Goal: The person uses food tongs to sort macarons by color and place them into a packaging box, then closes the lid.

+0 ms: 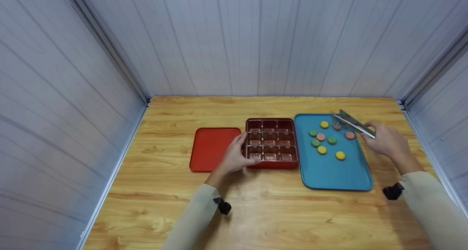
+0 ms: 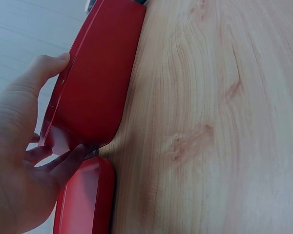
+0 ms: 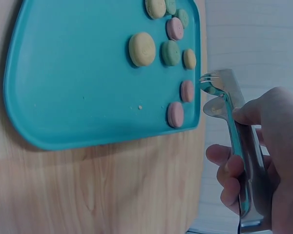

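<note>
Grey-white grooved walls stand behind and at both sides of a wooden table, whose top shows a brown grain. On the table's right side lies a blue tray with rounded corners and a low raised rim. Just beside its left edge sits a dark red box, upright, with a clear plastic liner that divides it into nine compartments, three by three. Left of the box a flat red lid lies on the table.

The left hand grips the box at its near left corner, thumb along the near side and fingers along the left side, partly in front of the lid. The right hand is curled round metal tongs at the tray's far right. One tip is shaped like a fork, the other like a spoon, and a gap parts them.

Nine round cookies lie on the tray, mostly toward its far half: three yellow cookies, three green cookies and three pink cookies.
</note>
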A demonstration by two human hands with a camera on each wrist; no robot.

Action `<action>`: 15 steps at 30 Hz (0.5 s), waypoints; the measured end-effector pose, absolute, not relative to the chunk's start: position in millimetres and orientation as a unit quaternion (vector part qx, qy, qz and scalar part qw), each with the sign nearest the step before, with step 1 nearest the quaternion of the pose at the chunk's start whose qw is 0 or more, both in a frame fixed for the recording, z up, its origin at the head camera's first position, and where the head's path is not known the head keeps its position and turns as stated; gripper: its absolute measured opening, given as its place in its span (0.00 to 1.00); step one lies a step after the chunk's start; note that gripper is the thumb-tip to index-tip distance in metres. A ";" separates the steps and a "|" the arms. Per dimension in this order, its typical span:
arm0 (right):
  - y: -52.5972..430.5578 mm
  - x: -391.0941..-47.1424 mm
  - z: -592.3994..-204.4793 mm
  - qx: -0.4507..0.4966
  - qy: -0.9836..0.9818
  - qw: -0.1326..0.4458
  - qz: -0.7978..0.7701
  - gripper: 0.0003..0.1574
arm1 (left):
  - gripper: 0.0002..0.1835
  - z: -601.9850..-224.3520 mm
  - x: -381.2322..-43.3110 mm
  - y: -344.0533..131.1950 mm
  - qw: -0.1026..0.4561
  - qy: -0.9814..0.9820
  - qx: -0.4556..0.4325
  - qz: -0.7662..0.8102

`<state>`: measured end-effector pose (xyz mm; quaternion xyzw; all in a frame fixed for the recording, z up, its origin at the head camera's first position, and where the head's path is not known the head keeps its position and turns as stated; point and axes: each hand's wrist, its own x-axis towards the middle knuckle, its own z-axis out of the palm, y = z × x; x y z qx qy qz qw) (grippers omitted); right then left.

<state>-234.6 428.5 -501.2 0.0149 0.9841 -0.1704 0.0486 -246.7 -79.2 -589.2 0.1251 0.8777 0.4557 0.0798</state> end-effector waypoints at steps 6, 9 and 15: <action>432.0 -241.7 -515.4 0.024 0.984 0.055 -0.167 0.36 | 0.70 -573.4 -238.7 -76.0 0.094 0.878 0.110 0.456; 433.2 -244.5 -519.2 0.022 0.983 0.061 -0.172 0.36 | 0.70 -573.9 -238.7 -76.8 0.096 0.879 0.110 0.454; 426.2 -240.7 -512.0 0.012 0.982 0.072 -0.172 0.35 | 0.70 -574.8 -238.2 -77.1 0.091 0.879 0.108 0.456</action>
